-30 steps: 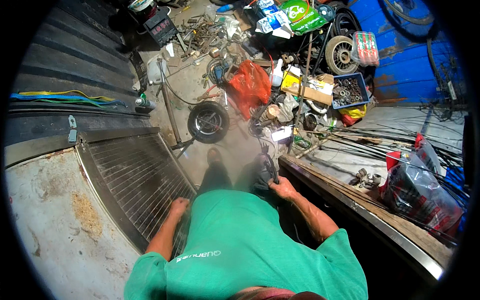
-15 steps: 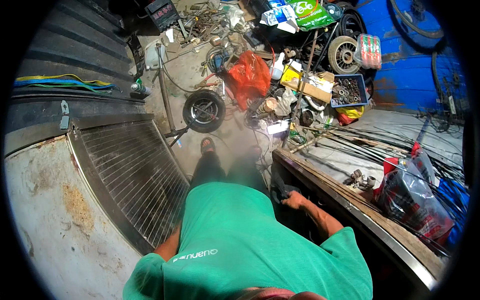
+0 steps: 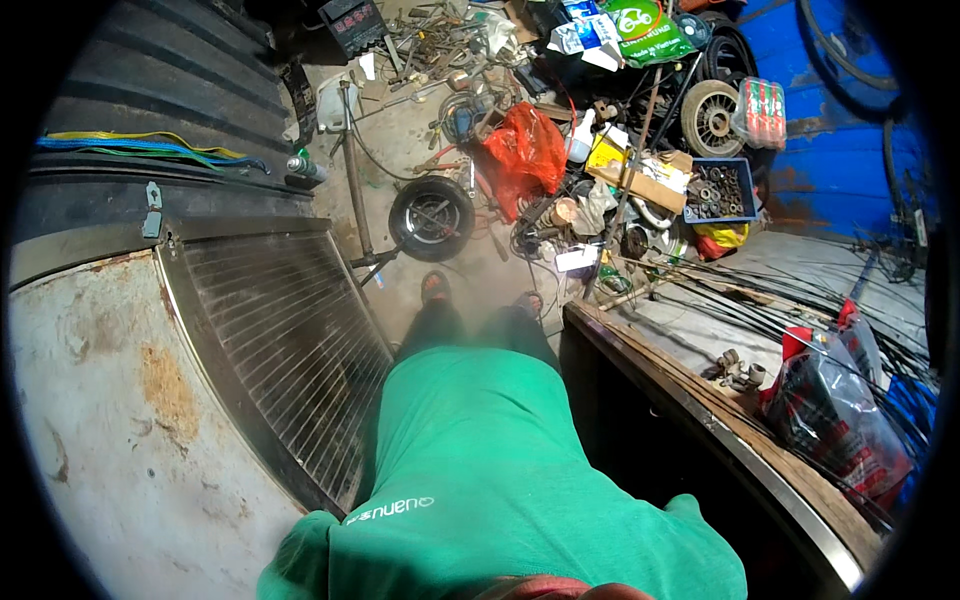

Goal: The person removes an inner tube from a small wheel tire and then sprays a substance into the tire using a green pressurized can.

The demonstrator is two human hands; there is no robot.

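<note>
Neither of my hands shows; only my green sleeves [image 3: 690,535] and shirt front [image 3: 470,430] appear at the lower edge. The right sleeve lies beside a dark gap below a wooden bench edge [image 3: 690,385]. My left sleeve [image 3: 300,555] is next to a framed panel with thin parallel wires [image 3: 285,345]. Ahead of my sandalled feet, a small black-tyred wheel [image 3: 431,219] lies flat on the floor by a metal stand.
A red plastic bag [image 3: 525,155], loose tools and scrap spread over the floor ahead. Farther right stands a blue crate of metal parts [image 3: 718,190]. Black rods [image 3: 720,300] and a clear-and-red bag [image 3: 835,410] lie on the bench. A rusty white panel [image 3: 130,430] stands left.
My right hand, earlier closed on a dark object beside the bench, has gone out of view along with that object. My left forearm is also hidden now. The view has shifted slightly left.
</note>
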